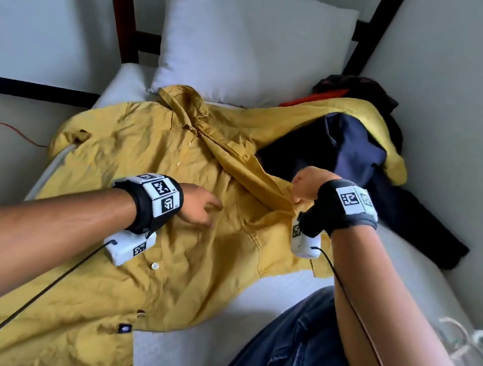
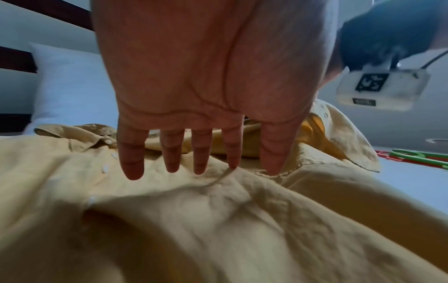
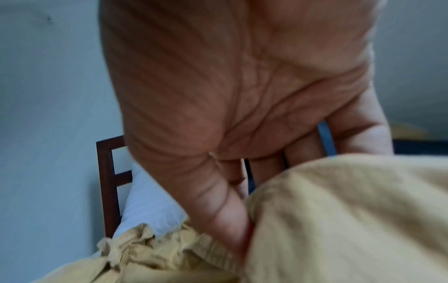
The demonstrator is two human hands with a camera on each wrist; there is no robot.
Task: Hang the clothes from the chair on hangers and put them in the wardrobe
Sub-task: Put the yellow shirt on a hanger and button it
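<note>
Fingers (image 2: 201, 153) of left hand (image 1: 198, 204) straight over yellow shirt (image 1: 150, 149), right hand (image 1: 304, 186) pinching its front edge.

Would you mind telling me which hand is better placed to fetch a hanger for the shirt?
Probably the left hand: it lies open on the shirt, while the right hand grips the front edge. The hangers, though, lie on the right side.
</note>
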